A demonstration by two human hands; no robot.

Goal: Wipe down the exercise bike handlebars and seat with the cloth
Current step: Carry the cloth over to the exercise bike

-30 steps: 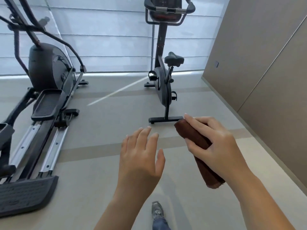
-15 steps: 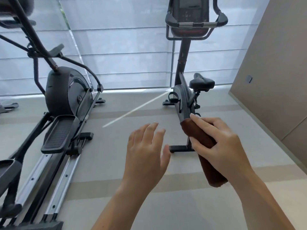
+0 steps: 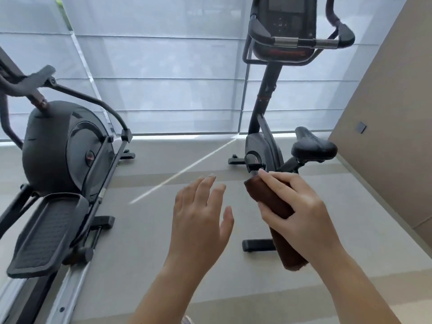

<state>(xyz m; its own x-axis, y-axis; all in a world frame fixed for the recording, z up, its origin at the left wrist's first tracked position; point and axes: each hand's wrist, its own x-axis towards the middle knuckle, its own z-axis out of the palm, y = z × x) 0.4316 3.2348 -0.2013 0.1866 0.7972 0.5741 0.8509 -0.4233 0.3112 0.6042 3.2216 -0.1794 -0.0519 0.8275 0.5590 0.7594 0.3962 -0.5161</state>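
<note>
A black exercise bike (image 3: 266,146) stands ahead on the right, before the window. Its handlebars (image 3: 304,42) sit at the top of the view around a dark console, and its black seat (image 3: 314,147) is lower, just above my right hand. My right hand (image 3: 301,211) grips a rolled brown cloth (image 3: 273,202), held in front of the bike's lower frame, apart from the seat. My left hand (image 3: 201,218) hovers open beside it, fingers spread, holding nothing. The bike's rear foot is partly hidden by the cloth.
A black elliptical trainer (image 3: 63,164) fills the left side, its pedal and rails reaching toward me. A beige wall (image 3: 392,113) runs along the right. Grey floor (image 3: 177,160) lies between the two machines. Pale blinds cover the window behind.
The bike has grown larger and shifted right in view as I came closer and looked up. Both hands keep the same pose, the right still holding the cloth.
</note>
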